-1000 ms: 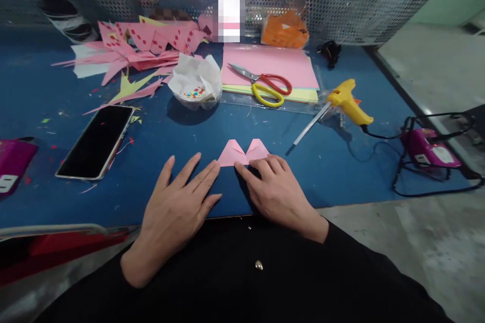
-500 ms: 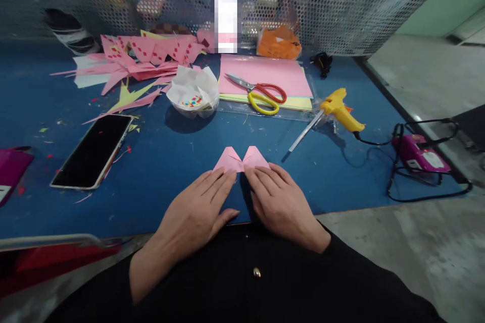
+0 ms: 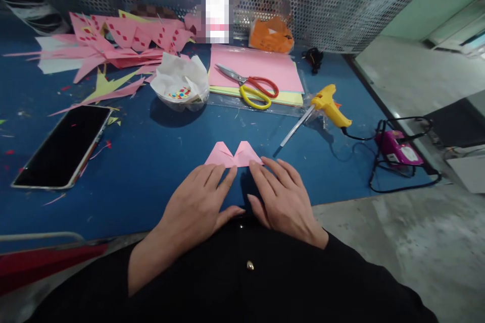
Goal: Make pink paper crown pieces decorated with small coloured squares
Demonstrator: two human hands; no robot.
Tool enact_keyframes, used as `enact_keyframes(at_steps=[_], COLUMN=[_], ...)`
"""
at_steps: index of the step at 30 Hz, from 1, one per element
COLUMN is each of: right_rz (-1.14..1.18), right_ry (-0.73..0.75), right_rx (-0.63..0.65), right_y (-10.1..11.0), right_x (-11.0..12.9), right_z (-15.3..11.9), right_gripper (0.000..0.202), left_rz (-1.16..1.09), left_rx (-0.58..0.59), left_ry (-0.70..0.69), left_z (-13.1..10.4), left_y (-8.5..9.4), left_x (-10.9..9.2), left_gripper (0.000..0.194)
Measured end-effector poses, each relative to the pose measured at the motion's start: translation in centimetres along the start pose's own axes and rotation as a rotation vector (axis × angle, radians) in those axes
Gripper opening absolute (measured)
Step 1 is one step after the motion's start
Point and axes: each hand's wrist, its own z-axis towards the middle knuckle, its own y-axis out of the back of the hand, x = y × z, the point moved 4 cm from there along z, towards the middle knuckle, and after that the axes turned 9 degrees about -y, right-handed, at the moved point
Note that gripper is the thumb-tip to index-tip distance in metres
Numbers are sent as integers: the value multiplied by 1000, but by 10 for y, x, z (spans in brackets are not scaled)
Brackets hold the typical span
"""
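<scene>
A small folded piece of pink paper (image 3: 234, 157) lies flat on the blue table, with two blunt peaks at its far side and a notch between them. My left hand (image 3: 200, 197) is palm down, its fingertips on the near left edge of the paper and its thumb stretched to the right. My right hand (image 3: 280, 194) lies palm down too, fingers apart, with fingertips at the paper's near right edge. Neither hand grips anything; both are open.
Scissors (image 3: 248, 83) rest on a stack of coloured paper (image 3: 261, 60). Left of it stands a paper-lined bowl (image 3: 180, 81) with coloured bits. A yellow glue gun (image 3: 331, 106) lies right, its cord leading to a purple box (image 3: 397, 149). A phone (image 3: 64, 146) and pink cut-outs (image 3: 125, 35) lie left.
My right hand's fingers have spread and shifted right, showing more of the paper's near edge. My left fingers still touch the paper. The whole view has shifted slightly.
</scene>
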Motion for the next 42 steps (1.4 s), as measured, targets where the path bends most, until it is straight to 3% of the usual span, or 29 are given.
enact_keyframes(at_steps=[7, 14, 23, 26, 29, 34, 39, 42], right_rz=[68, -6, -62, -56, -62, -80, -93, -86], right_ry=[94, 28, -54, -48, -49, -25, -30, -44], right_rx=[29, 39, 48, 14, -13, -40, -48, -64], right_y=[-16, -7, -1, 0, 2, 6, 4, 2], right_x=[13, -6, -23, -21, -22, -24, -25, -26], right_z=[8, -2, -19, -15, -8, 5, 12, 13], right_gripper=[54, 52, 50, 46, 37, 23, 20, 18], left_rz=[48, 125, 189, 198, 189, 223, 292, 228], left_rx=[-57, -72, -139, -264, -311, -312, -349, -257], left_ry=[-41, 4, 94, 103, 83, 36, 35, 43], left_z=[-1, -13, -49, -45, -31, -11, -10, -7], left_y=[-1, 1, 14, 20, 21, 23, 28, 21], left_x=[1, 3, 13, 13, 12, 12, 13, 17], left_gripper=[50, 63, 46, 28, 26, 18, 6, 10])
